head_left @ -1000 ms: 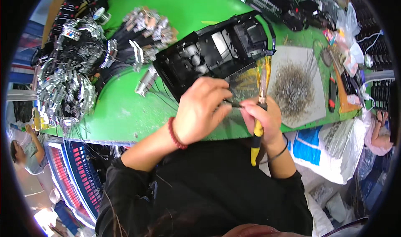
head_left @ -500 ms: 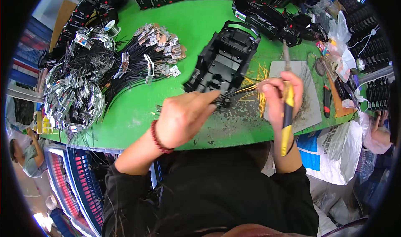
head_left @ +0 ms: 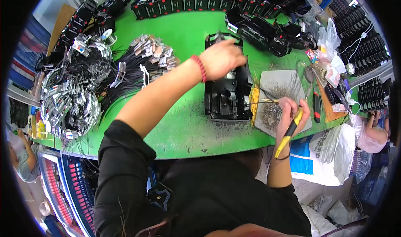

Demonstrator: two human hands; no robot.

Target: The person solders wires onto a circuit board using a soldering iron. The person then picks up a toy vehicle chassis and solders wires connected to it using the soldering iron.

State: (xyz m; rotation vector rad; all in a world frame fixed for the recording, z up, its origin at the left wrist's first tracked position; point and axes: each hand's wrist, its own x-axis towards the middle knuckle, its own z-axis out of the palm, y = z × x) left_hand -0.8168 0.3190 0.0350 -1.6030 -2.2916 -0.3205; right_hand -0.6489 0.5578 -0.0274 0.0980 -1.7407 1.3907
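Observation:
A black plastic shell [head_left: 227, 99], shaped like a toy car body, lies open side up on the green bench. My left hand [head_left: 223, 60], with a red bead bracelet on its wrist, reaches over the shell's far end. Its fingers curl at the rim and seem to grip it, partly hidden. My right hand [head_left: 290, 115] is closed round a soldering iron [head_left: 287, 137] with a yellow and black handle, right of the shell. Thumb and fingers of that hand also pinch thin wires [head_left: 267, 100] that run toward the shell. Yellow wires [head_left: 254, 101] lie beside the shell.
Bundled black cables with silvery ends [head_left: 69, 103] pile up at the left, near a solder spool [head_left: 109, 37]. A grey board [head_left: 282, 80] with debris lies under the right hand. Black boxes [head_left: 200, 3] line the back. Red-black cutters [head_left: 316, 107] lie at the right.
My left hand has moved from the wires to the shell's far end. The shell has turned from slanted to nearly straight. My right hand has shifted slightly right and down with the iron.

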